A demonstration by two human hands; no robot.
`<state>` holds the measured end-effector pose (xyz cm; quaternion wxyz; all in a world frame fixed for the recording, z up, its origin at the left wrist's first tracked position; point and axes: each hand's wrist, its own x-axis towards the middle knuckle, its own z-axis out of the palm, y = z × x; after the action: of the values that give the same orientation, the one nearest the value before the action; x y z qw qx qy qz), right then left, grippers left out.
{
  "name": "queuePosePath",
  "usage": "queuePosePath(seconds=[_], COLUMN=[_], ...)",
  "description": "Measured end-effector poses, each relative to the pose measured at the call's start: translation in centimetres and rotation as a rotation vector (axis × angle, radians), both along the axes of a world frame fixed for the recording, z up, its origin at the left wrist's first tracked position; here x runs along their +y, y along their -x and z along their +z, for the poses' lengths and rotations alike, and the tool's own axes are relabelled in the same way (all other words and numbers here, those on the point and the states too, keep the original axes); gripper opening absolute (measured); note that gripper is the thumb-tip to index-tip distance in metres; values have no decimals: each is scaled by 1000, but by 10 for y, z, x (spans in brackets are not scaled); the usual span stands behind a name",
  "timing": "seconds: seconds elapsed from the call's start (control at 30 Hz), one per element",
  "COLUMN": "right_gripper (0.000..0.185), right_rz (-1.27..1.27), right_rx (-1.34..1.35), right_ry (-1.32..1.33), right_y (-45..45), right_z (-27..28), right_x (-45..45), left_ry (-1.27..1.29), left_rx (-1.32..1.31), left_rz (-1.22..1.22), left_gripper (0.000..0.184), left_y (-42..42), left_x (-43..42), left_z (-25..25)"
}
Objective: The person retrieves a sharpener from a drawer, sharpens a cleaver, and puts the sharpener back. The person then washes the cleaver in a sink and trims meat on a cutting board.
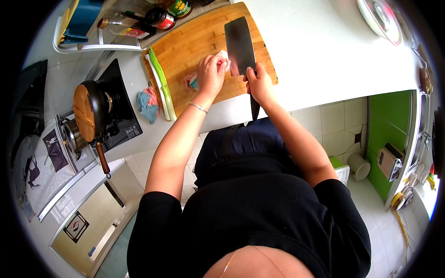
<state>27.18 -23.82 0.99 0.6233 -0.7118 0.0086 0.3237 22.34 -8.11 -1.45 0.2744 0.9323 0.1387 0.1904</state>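
My right hand (pixel 260 83) is wrapped around the dark handle of a broad cleaver (pixel 240 44), whose blade lies over the wooden cutting board (pixel 194 44) and points away from me. Close to the blade's left side, my left hand (pixel 212 72) is closed, fingers pinched on a small whitish-pink thing (pixel 224 55) that I cannot make out. A pink and teal item (pixel 190 81) shows partly behind my left wrist. Along the board's left edge lies a green and white scallion or leek stalk (pixel 161 85).
Bottles and jars (pixel 160 18) stand on a rack at the back left. A crumpled blue and pink cloth (pixel 148 105) lies beside the board. A lidded pan (pixel 90 111) sits on the black stove at left. At far right is a clear-covered dish (pixel 381 21).
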Motion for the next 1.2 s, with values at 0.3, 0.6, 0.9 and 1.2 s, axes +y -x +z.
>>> queuePosePath(seconds=[0.3, 0.6, 0.9, 1.2], right_gripper=[18, 19, 18, 19], right_rz=[30, 61, -26, -39], right_rx=[-72, -197, -110, -58], right_ry=[49, 138, 50, 35], right_y=[8, 13, 28, 35], right_z=[-7, -12, 2, 14], right_x=[1, 2, 5, 8], left_ry=[115, 51, 181, 83], left_rx=[292, 423, 358, 409], left_rz=[-48, 87, 131, 121], left_gripper=[15, 19, 18, 19], left_y=[-8, -18, -13, -13], left_x=[9, -4, 2, 0], left_z=[23, 38, 26, 26])
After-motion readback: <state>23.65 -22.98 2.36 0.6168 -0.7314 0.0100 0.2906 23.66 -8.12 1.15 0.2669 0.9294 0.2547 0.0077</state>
